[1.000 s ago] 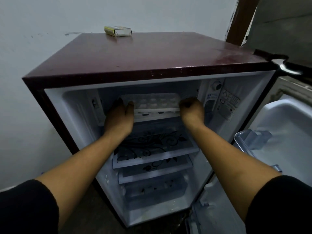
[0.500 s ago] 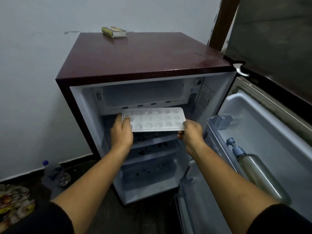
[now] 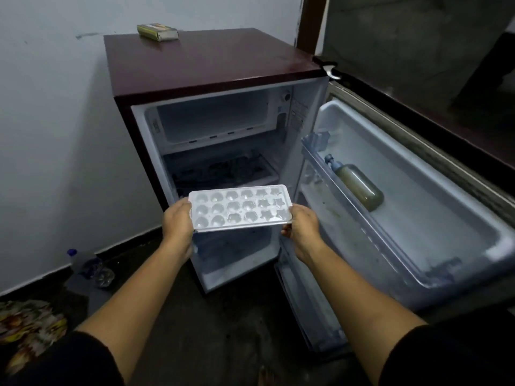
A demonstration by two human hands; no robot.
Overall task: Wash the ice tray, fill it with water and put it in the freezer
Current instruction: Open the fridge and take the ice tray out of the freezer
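Maroon fridge (image 3: pixel 209 59) open, white wall (image 3: pixel 55 121), dark floor (image 3: pixel 223 330); hands (image 3: pixel 178 222) (image 3: pixel 302 227) grip ice tray (image 3: pixel 239 207).

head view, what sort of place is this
Most likely a room in a home: a small maroon fridge stands open against a white wall, a bottle sits in its door shelf, and the left hand and right hand hold an ice tray.

Head camera looks down closely at ice tray (image 3: pixel 240 208).
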